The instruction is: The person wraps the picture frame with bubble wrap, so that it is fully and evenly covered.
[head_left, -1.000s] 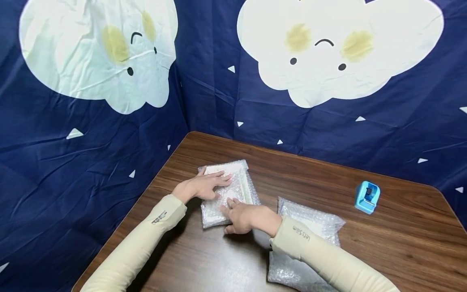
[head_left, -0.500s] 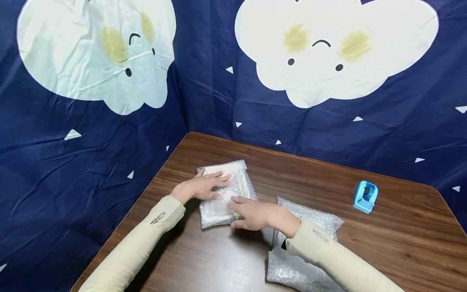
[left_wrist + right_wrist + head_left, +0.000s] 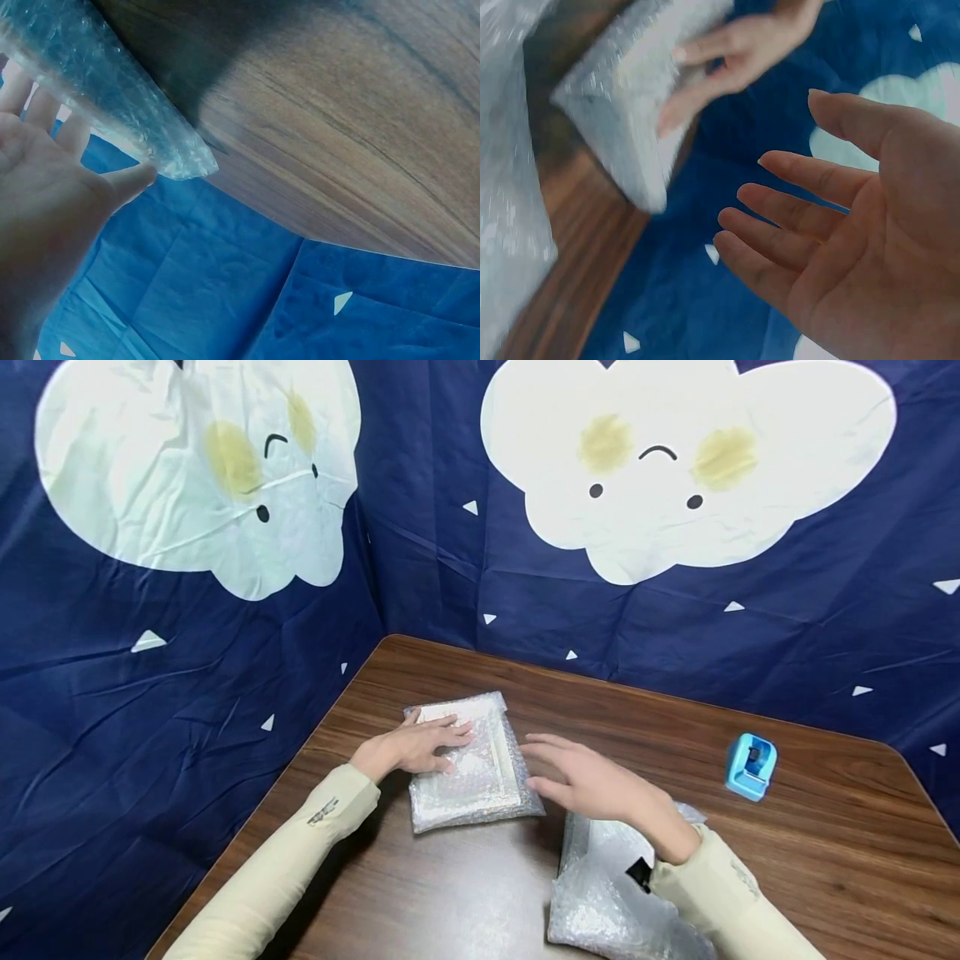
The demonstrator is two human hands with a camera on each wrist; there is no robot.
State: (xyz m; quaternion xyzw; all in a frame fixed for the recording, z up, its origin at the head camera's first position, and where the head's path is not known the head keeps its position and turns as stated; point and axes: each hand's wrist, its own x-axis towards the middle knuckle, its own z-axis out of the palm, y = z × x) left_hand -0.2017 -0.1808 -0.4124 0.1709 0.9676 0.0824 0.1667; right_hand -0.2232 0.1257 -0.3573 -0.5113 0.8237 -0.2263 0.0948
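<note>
A flat white framed item in bubble wrap (image 3: 480, 785) lies on the wooden table, left of centre. My left hand (image 3: 416, 747) rests on its upper left part with fingers spread and straight. In the left wrist view, the thumb of that hand (image 3: 60, 176) meets the edge of the bubble wrap (image 3: 112, 82). Off the package's right side, my right hand (image 3: 592, 777) hangs in the air with loosely extended fingers. The right wrist view shows the palm of that hand (image 3: 870, 217) holding nothing. Below it lies a second bubble-wrap piece (image 3: 600, 902), partly hidden by the right arm.
A light-blue tape dispenser (image 3: 752, 766) stands toward the back right of the wooden table (image 3: 840, 827). Dark blue curtains (image 3: 427, 568) with white clouds hang behind the table and along its left side.
My right hand has lifted off the wrapped package and moved right, over the second bubble-wrap piece. The left hand has stayed in place on the package.
</note>
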